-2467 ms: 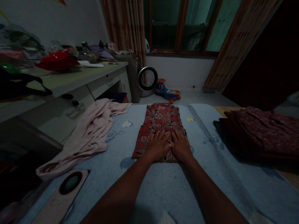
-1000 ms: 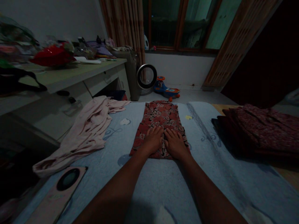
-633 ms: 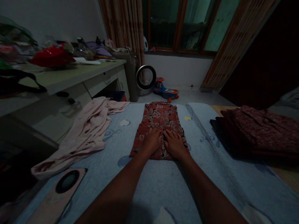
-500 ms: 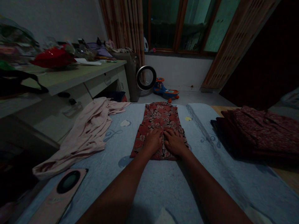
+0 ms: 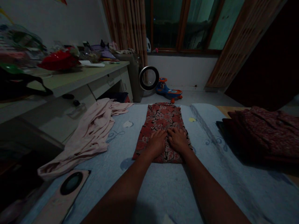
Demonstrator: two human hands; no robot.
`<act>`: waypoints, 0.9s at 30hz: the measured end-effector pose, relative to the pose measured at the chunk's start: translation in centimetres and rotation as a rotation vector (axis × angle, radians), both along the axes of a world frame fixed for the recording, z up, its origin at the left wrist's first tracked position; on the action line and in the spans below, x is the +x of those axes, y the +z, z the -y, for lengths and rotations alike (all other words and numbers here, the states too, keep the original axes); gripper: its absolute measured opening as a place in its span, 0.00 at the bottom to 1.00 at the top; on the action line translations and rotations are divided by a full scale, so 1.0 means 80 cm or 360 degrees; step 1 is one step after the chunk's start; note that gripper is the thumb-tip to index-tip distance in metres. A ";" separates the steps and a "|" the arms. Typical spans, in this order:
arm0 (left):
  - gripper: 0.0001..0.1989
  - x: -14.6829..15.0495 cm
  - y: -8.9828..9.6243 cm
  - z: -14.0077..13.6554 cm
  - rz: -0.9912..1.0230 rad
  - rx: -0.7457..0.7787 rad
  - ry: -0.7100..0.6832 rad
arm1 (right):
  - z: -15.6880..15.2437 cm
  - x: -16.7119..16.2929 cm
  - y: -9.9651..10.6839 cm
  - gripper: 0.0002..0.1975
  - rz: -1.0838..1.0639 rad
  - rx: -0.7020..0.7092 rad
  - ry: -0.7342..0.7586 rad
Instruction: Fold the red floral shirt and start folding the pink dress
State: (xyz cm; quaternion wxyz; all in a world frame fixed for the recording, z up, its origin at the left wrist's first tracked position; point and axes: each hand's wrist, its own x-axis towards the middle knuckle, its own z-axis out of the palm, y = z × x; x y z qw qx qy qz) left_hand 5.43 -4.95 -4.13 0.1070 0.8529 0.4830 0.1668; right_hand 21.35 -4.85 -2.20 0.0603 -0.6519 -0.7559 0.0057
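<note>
A folded red, black and tan leaf-patterned garment (image 5: 163, 113) lies flat on the light blue bed cover (image 5: 149, 186), straight in front of me. My left hand (image 5: 158, 141) rests palm down on its middle, left of centre. Beside it, my right hand (image 5: 177, 140) presses on the right half, and a narrow gap separates the two. Both hands have their fingers laid on the cloth and slightly bent, with no fold visibly gripped. The fingertips partly blend into the dark pattern.
A crumpled pink garment (image 5: 91, 130) hangs over the bed's left edge, above a pale phone (image 5: 58, 199). To the right sits a stack of dark red clothes (image 5: 268, 133). A cluttered desk (image 5: 93, 76), an open washer door (image 5: 149, 78) and a blue ride-on toy (image 5: 168, 91) stand beyond.
The whole view has shifted slightly, so things appear a little farther right. Both hands stay on the patterned garment, their fingers a bit more bent.
</note>
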 end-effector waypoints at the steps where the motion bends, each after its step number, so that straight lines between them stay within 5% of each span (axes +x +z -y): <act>1: 0.26 0.000 0.000 0.000 -0.0016 -0.0011 0.0000 | 0.000 0.000 -0.001 0.27 -0.0005 0.0024 -0.0011; 13: 0.24 -0.003 0.014 0.003 0.0147 -0.0061 0.0036 | 0.000 0.000 -0.003 0.24 -0.0029 0.0041 0.0002; 21: 0.29 -0.004 0.016 0.008 -0.0185 -0.0117 0.0162 | -0.001 -0.001 0.000 0.23 -0.0073 0.0039 -0.0001; 27: 0.32 -0.003 0.012 0.007 -0.0269 -0.0126 0.0151 | -0.002 0.002 0.007 0.17 -0.0299 0.0312 -0.0078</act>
